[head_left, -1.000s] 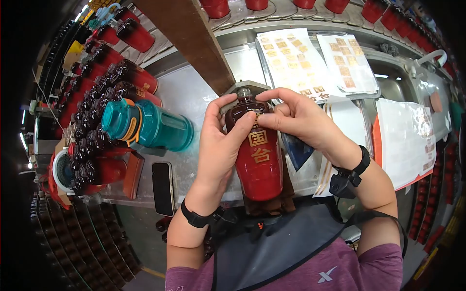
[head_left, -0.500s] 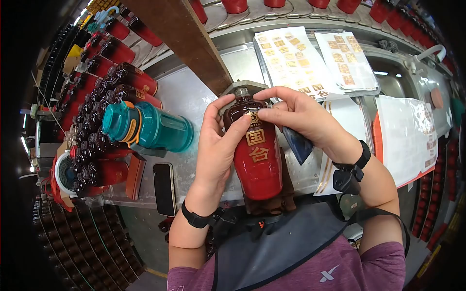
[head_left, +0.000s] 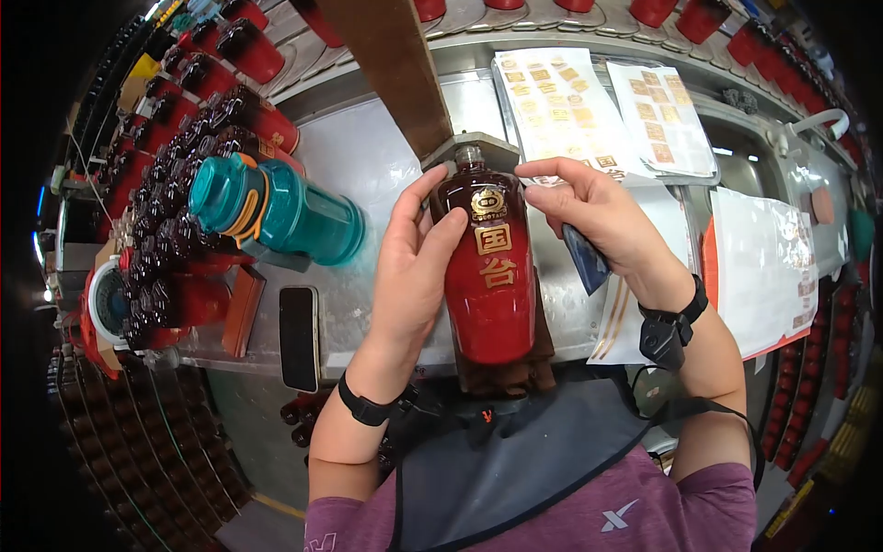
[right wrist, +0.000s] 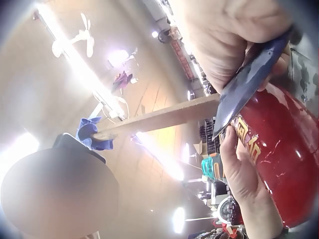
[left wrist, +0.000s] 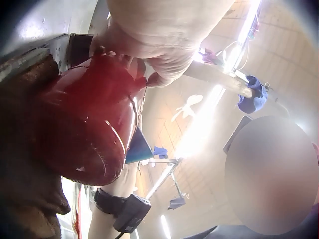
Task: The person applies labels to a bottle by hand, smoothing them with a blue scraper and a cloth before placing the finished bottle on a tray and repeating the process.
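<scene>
Red glass darkening to near black at the shoulder, the decorated bottle [head_left: 487, 322] lies at the middle of the work, its clear neck pointing away from the person and its lower body over a brown cloth [head_left: 544, 340]. A gold emblem [head_left: 487, 205] sits above two large gold characters [head_left: 495, 253] on its front.

The left hand [head_left: 411, 262] grips the bottle's side, thumb along the front edge. The right hand [head_left: 609, 219] holds a dark blue triangular piece [head_left: 585, 258] between palm and curled fingers, its index fingertip near the shoulder.

Half a second ago both thumbs were on the emblem; now they have drawn apart — the left to the bottle's edge, the right off the front — leaving the emblem in full view. That probably lets its position and hold be judged, though its bond cannot be told.

Farther out, a teal water bottle [head_left: 313, 216] and a phone [head_left: 299, 336] lie to the left, and sheets of gold labels [head_left: 561, 115] lie beyond the right hand — on the metal counter [head_left: 354, 156].
</scene>
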`<state>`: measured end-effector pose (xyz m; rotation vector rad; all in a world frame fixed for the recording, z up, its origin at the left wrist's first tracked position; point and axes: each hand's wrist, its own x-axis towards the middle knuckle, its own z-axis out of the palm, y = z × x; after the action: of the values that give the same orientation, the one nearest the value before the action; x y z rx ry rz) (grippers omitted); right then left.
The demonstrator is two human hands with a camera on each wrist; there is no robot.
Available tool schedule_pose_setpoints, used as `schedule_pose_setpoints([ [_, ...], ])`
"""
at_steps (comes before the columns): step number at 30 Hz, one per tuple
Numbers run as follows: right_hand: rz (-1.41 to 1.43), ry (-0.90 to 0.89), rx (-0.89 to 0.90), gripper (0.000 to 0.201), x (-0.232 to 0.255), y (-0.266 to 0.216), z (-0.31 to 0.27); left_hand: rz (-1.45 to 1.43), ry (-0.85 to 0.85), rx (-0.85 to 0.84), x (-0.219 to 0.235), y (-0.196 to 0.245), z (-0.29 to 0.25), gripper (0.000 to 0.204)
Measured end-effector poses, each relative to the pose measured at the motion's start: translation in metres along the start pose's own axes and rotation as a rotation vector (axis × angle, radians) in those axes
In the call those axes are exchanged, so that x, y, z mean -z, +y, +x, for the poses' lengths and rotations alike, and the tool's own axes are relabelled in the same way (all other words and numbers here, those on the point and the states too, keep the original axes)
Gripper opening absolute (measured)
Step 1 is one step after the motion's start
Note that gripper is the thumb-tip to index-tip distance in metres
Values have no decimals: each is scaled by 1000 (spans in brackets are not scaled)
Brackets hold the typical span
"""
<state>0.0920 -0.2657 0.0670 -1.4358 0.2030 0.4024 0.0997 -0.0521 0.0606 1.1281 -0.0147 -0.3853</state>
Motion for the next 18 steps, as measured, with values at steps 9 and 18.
schedule_pose_setpoints([
  [9,-9,-32,19,46,-11,5,-6,197,95,-120,14,-14,10,33],
  [18,-59,9,-22,43,-6,17,-15,561,158,-346,29,-11,-7,34],
])
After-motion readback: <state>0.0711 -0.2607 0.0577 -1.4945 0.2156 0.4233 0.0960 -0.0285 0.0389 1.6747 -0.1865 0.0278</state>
